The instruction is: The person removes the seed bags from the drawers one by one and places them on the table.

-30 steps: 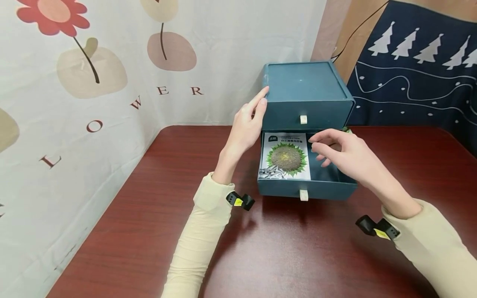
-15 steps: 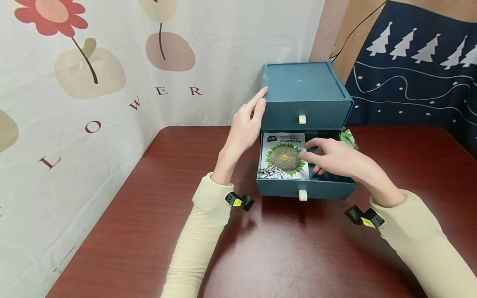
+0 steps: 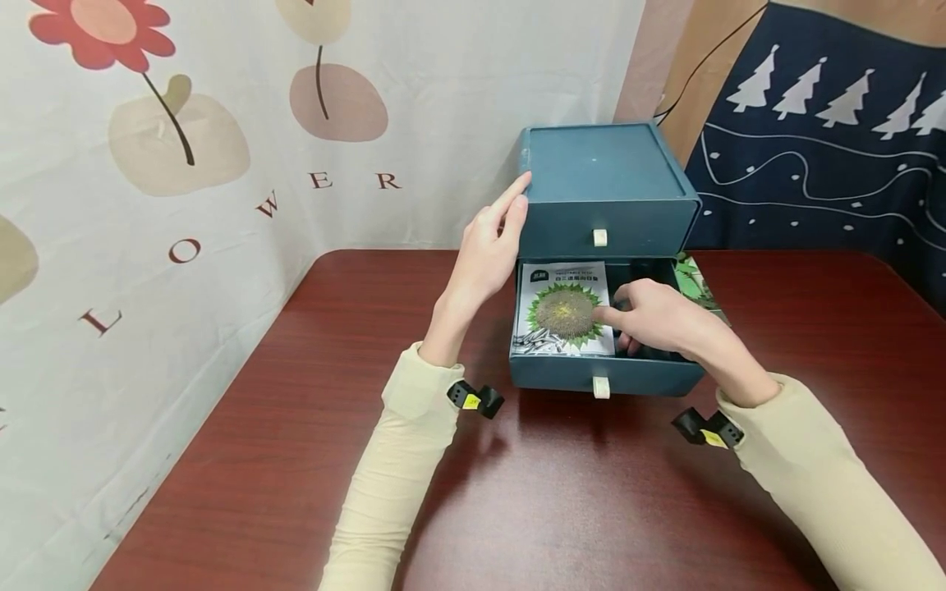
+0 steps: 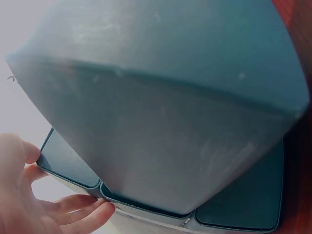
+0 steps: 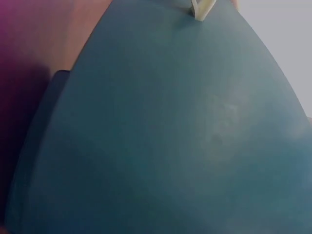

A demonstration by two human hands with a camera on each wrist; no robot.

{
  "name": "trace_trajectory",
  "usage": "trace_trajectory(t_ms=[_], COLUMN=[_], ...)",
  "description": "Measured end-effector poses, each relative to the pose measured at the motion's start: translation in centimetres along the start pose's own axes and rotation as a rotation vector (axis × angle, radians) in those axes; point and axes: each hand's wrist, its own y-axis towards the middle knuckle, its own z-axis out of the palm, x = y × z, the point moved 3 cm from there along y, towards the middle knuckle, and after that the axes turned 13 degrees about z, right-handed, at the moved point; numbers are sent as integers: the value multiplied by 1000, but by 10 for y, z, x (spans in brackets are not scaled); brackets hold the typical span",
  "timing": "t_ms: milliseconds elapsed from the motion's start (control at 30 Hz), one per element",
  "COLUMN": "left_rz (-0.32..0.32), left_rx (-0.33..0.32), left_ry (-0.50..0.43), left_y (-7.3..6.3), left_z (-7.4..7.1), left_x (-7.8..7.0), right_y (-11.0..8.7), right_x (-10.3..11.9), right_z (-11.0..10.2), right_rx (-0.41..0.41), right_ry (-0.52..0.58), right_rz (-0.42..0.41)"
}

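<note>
A white seed packet [image 3: 565, 309] printed with a sunflower head lies in the left part of the pulled-out lower drawer [image 3: 554, 371] of a teal drawer box [image 3: 609, 164]. At its right edge is my right hand [image 3: 661, 316]: the thumb lies over the packet, and the fingers curl down inside the drawer, their tips partly hidden. My left hand [image 3: 488, 246] rests against the box's left side with fingers extended; in the left wrist view, the left hand [image 4: 53, 204] touches the box's edge. Only teal drawer surface [image 5: 185, 122] fills most of the right wrist view.
The upper drawer [image 3: 569, 230] is closed and has a white pull tab [image 3: 599, 238]. A green leafy packet [image 3: 692, 281] lies on the reddish-brown table [image 3: 355, 328], right of the box. Patterned cloths [image 3: 443, 98] hang behind.
My right hand has moved left and down to the sunflower packet's right edge, and its fingers have curled in. More of the green packet shows. The left hand has stayed in place.
</note>
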Motion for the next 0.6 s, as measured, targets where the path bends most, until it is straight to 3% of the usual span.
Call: trace_trajectory(t_ms=[200, 400, 600], left_rz=[1, -3, 2], left_rx=[2, 1, 3], left_ry=[-7, -10, -16], left_y=[0, 0, 0], left_z=[0, 0, 0], left_x=[0, 0, 0], right_y=[-1, -2, -1], right_x=[1, 1, -1], right_z=[0, 3, 2], right_rx=[-24, 58, 60], right_ry=[85, 287, 363], right_rz=[-10, 5, -20])
